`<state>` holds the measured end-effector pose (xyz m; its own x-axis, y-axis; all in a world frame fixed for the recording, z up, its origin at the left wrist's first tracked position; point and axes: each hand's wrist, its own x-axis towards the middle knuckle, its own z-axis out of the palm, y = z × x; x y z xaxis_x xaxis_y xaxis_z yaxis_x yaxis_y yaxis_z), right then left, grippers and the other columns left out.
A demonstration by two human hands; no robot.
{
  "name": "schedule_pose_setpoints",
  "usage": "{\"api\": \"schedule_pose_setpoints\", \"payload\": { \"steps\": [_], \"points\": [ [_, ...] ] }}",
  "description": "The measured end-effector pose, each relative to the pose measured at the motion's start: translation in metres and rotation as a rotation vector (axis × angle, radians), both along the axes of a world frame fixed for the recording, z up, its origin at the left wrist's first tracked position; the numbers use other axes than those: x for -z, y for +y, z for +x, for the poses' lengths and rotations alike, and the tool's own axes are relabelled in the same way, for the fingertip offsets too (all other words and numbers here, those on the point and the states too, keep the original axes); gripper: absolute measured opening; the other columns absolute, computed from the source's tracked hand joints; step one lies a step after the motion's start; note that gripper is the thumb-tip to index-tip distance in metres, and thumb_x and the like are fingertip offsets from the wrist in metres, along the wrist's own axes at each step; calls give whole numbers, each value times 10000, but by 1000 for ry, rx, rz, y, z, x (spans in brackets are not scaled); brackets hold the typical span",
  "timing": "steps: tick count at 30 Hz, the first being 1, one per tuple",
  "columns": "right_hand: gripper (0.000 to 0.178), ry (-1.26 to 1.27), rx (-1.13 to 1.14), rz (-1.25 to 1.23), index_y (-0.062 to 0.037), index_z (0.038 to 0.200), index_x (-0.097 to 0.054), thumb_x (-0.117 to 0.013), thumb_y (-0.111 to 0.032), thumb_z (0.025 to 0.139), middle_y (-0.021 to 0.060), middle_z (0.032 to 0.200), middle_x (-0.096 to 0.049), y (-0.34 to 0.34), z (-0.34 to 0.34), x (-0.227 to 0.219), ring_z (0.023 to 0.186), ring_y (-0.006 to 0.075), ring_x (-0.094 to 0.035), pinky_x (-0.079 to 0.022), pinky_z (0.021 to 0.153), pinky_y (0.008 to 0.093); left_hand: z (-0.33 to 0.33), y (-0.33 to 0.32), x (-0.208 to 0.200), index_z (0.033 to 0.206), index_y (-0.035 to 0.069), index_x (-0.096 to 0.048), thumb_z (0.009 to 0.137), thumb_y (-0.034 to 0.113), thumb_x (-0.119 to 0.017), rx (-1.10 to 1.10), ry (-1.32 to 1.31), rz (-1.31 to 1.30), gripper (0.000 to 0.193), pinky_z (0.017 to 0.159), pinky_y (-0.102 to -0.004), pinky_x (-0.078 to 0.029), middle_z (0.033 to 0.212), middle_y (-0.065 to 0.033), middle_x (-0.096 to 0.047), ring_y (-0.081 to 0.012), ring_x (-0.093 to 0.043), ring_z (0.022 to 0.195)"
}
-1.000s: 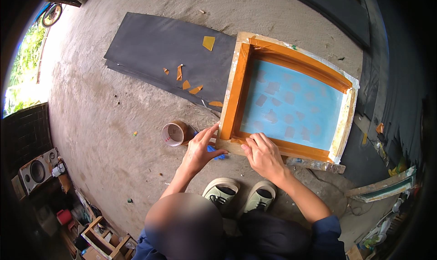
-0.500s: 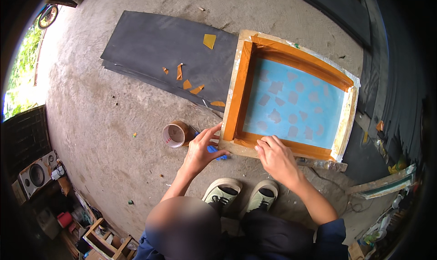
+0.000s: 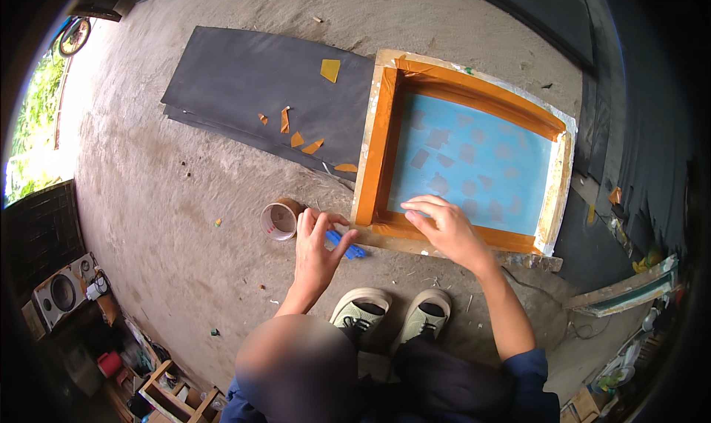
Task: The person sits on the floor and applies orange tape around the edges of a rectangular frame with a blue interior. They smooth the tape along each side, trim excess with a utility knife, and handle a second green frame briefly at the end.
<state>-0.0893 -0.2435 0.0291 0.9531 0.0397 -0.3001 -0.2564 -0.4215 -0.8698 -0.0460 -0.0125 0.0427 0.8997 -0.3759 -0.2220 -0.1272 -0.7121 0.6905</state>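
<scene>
A screen-printing frame (image 3: 566, 201) lies on the floor at the right, its wooden sides lined inside with brown-orange tape (image 3: 383, 145). Grey patches dot its blue mesh (image 3: 474, 164). Over the frame's near side hovers my right hand (image 3: 453, 236), fingers stretched out and thumb apart, nothing visible in it. My left hand (image 3: 317, 256) is beside the frame's near left corner, thumb and fingers parted around a gap. Just by that hand are a blue item (image 3: 351, 250), partly hidden, and a roll of brown tape (image 3: 282, 219).
A dark sheet stack (image 3: 244, 75) extends left from the frame, bearing tape scraps (image 3: 297, 139) and a yellow piece (image 3: 330, 70). My shoes (image 3: 361, 310) stand close to the frame. A speaker (image 3: 63, 291) and wooden frames (image 3: 167, 393) sit at lower left, another frame (image 3: 629, 290) at right.
My left hand has come off the frame's corner and moved left and down. My right hand has lifted from the near side, its fingers straightening. The whole view has shifted slightly.
</scene>
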Motion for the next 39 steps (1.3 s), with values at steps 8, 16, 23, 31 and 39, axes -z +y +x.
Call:
{"api": "schedule_pose_setpoints", "payload": {
  "steps": [8, 16, 23, 31, 39],
  "points": [
    [375, -88, -163, -140, -3, 1130, -604, -645, -239, 841, 127, 1113, -612, 20, -25, 12, 998, 301, -598, -489, 866, 374, 14, -29, -1, 822, 20, -726, 823, 361, -664, -29, 348, 199, 347, 550, -311, -489, 629, -97, -671, -180, -645, 552],
    [338, -235, -210, -260, -16, 1126, -609, -601, -201, 843, 87, 1117, -606, 45, -19, 19, 1046, 238, -559, -499, 848, 352, 15, -25, 5, 839, 2, -718, 786, 334, -702, -14, 352, 124, 337, 598, -290, -504, 673, -111, -681, -160, -663, 614],
    [407, -117, -174, -296, -36, 1156, -604, -614, -289, 837, 73, 1128, -608, 40, -25, 9, 1059, 227, -561, -498, 862, 344, 15, -22, 6, 828, -9, -703, 802, 306, -690, 50, 305, 107, 317, 579, -305, -495, 657, -106, -672, -192, -658, 590],
    [406, 73, -61, -452, -90, 1112, -666, -539, -412, 900, 102, 1102, -661, -50, -85, -8, 1059, 235, -596, -391, 998, 398, 25, -70, -11, 1187, 66, -493, 919, 347, -531, 613, 143, -68, 390, 899, -416, -423, 988, -145, -656, -335, -577, 1006],
    [357, 89, 85, -743, -83, 1086, -677, -443, -324, 966, 79, 1041, -685, -140, -159, -25, 1068, 200, -608, -112, 1139, 514, 25, -164, 29, 1490, 176, 13, 840, 762, -132, 1012, 1076, -81, 888, 1149, -473, -99, 1492, -122, -283, -304, -135, 1416]
  ]
}}
